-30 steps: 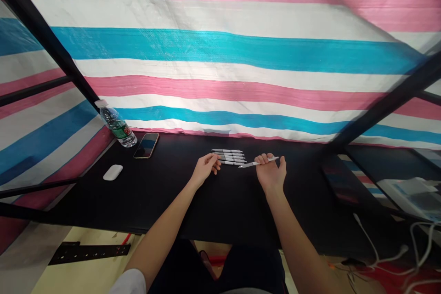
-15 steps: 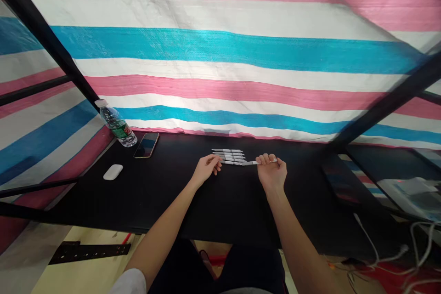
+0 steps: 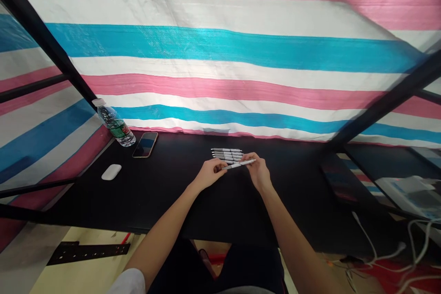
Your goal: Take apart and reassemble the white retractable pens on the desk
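Note:
A white and grey pen (image 3: 237, 165) is held at a slight slant between my two hands, just in front of a row of pens. My left hand (image 3: 210, 172) pinches its left end between thumb and fingers. The right end is in the fingers of my right hand (image 3: 257, 171). Behind it, several similar white and grey pens (image 3: 227, 153) lie side by side on the black table (image 3: 227, 211), all running left to right. My fingers and the held pen partly cover the nearest ones.
On the left stand a water bottle (image 3: 115, 124), a smartphone (image 3: 145, 145) and a white earbud case (image 3: 111, 172). White cables (image 3: 368, 239) hang at the right, near a dark flat object (image 3: 339, 181) on the table. A striped sheet (image 3: 220, 46) rises behind, with black frame bars (image 3: 372, 105) at both sides.
My right hand has moved left, bringing its pen in front of the row and tilting it. My left hand has shifted slightly nearer and now grips the pen's left end.

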A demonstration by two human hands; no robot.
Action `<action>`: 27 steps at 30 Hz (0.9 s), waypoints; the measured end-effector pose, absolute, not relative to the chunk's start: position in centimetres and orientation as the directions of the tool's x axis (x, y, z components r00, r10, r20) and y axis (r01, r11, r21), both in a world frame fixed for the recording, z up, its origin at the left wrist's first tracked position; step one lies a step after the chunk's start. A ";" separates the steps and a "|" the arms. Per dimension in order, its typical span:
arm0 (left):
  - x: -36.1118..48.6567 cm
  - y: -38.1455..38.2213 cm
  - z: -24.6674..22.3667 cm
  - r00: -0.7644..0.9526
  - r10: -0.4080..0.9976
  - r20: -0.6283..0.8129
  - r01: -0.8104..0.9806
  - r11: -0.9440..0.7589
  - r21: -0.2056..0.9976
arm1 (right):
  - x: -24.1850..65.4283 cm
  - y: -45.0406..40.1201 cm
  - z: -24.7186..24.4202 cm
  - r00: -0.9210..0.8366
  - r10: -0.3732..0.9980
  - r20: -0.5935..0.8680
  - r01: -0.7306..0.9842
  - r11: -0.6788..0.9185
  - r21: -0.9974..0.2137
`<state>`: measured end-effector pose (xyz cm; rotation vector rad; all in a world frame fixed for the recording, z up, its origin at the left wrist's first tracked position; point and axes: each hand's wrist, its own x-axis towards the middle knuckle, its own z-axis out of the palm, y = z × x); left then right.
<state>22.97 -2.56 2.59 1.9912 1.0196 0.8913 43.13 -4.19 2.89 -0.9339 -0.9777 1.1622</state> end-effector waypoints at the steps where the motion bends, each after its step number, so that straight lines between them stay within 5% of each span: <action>1: 22.8 -2.4 2.5 0.450 0.851 0.271 0.399 -0.463 0.791 | 43.4 -4.1 2.6 0.201 0.971 0.128 -0.125 0.155 -0.980; 5: 22.4 -2.1 2.1 0.472 0.818 0.328 0.494 -0.553 0.671 | 43.9 -4.3 1.7 0.322 0.932 0.167 0.411 0.021 -0.911; 9: 22.5 -2.0 1.6 0.478 0.807 0.346 0.579 -0.586 0.567 | 43.5 -4.6 1.3 0.271 0.931 0.246 0.632 0.022 -0.775; 22: 22.4 -1.9 1.2 0.412 0.797 0.442 0.687 -0.591 0.424 | 43.4 -4.2 -0.5 0.223 0.840 0.495 0.797 0.136 -0.588; 27: 23.1 -2.2 0.6 0.408 0.788 0.462 0.713 -0.591 0.377 | 42.1 -4.1 -1.2 0.247 0.851 0.463 0.808 0.083 -0.583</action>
